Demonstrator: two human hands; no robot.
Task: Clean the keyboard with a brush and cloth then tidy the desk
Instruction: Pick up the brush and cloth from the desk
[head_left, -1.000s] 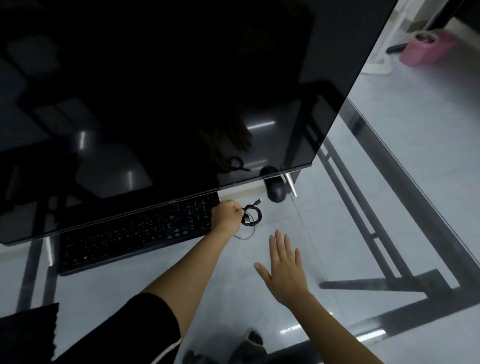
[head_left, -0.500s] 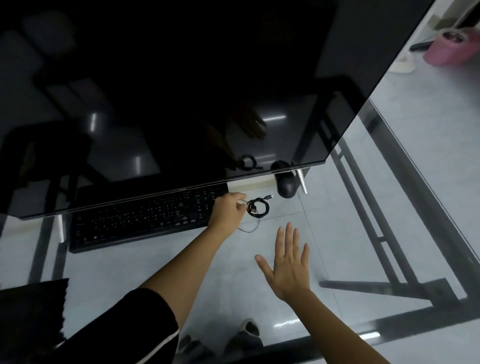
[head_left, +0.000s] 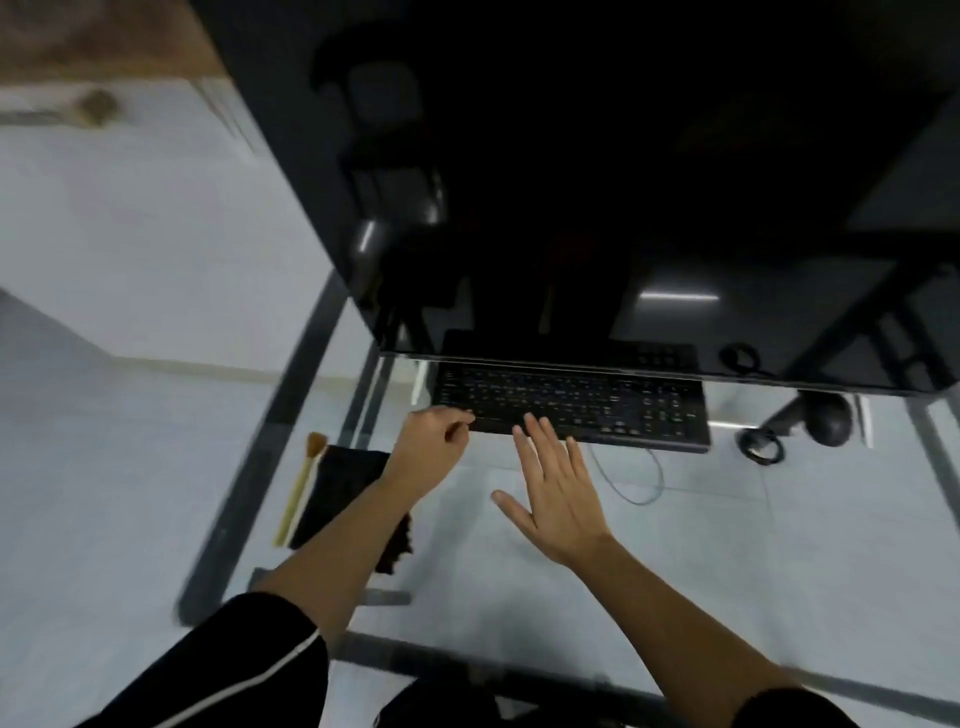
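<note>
Head view: one keyboard (head_left: 571, 402) lay under the screen (head_left: 623, 208), with one brush (head_left: 300, 486) beside one dark cloth (head_left: 340, 491). Key letters were too blurry to read. Right hand (head_left: 561, 488) was flat, holding nothing. Left hand (head_left: 428, 454) was curled; I cannot tell if it held anything.

The glass table (head_left: 727, 545) carries a keyboard (head_left: 582, 402) far centre, a brush (head_left: 298, 488) and black cloth (head_left: 340, 488) left, a coiled cable (head_left: 761, 448) right.
</note>
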